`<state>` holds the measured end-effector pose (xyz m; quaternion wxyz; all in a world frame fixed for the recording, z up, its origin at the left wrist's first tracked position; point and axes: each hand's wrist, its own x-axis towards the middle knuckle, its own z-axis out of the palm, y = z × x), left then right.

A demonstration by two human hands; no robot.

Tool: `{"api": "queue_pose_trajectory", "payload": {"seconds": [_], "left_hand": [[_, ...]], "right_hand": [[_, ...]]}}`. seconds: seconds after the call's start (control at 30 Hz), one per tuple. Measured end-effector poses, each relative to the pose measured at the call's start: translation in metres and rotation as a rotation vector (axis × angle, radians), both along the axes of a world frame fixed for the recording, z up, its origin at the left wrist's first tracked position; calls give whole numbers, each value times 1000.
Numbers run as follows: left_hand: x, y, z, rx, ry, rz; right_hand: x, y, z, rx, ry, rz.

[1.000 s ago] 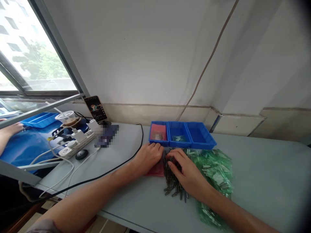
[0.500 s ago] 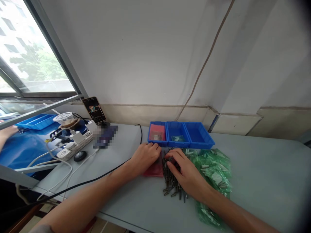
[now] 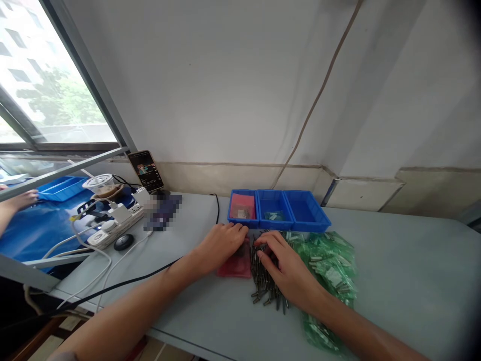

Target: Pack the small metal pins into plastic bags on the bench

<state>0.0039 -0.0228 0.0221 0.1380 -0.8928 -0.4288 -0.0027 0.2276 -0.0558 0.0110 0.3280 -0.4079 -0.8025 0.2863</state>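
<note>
My left hand is closed on the upper edge of a red plastic bag lying flat on the table; its fingertips are partly hidden. Something dark shows inside the bag. Just right of it lies a heap of thin metal rods with thicker ends, like small fasteners. Over this heap is my right hand, its fingers bent, with a gap between thumb and forefinger and no held piece visible. Green plastic bags with pale metal pieces inside lie beside and partly under my right forearm.
Behind the hands stands a three-section blue tray, with a red packet and a small greenish packet inside. A power strip, mouse, propped phone and black cable are leftward. Another person's hand shows beyond the frame.
My left hand has moved slightly left and toward me with the red bag, baring more of it. My right hand stays over the metal pieces. The other person's hand has moved right.
</note>
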Motion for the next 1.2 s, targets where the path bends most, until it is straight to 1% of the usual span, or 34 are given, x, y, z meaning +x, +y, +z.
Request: {"api": "queue_pose_trajectory", "payload": {"seconds": [0.17,0.23,0.3,0.43,0.47,0.57,0.67,0.77,0.83,0.93,1.0,1.1,1.13,1.2], "left_hand": [[3,-1,-5,-2,-53,28],[5,-1,-5,-14,-67,33],[4,-3,-1,-49,-90,34],[0,-13,15,-156,-145,35],[-1,-17,19,-172,-137,48],[0,-33,25,-193,-120,156],[4,-47,26,-240,-132,274],[6,-54,24,-237,-154,299],[5,-53,22,-237,-194,301],[-2,-44,20,-258,-296,276],[-8,-36,19,-263,-427,241],[-16,-27,18,-279,-645,281],[-17,-25,18,-276,-666,272],[-19,-26,19,-309,-645,221]], "right_hand": [[1,-1,-2,-14,2,-1],[1,-1,-2,-20,4,-2],[0,-1,-1,-21,4,-2],[1,-2,1,-19,-10,2],[1,-2,2,-20,-13,1],[2,-3,1,-16,-16,-4],[1,-2,1,-7,-12,-6],[0,-1,1,-8,-5,-8],[0,-2,2,-7,-8,-13],[1,-3,1,3,-20,-18],[1,-3,0,9,-26,-17],[1,-2,-1,25,-29,3],[1,-1,-1,35,-28,14],[1,-1,-2,56,-21,32]]}}
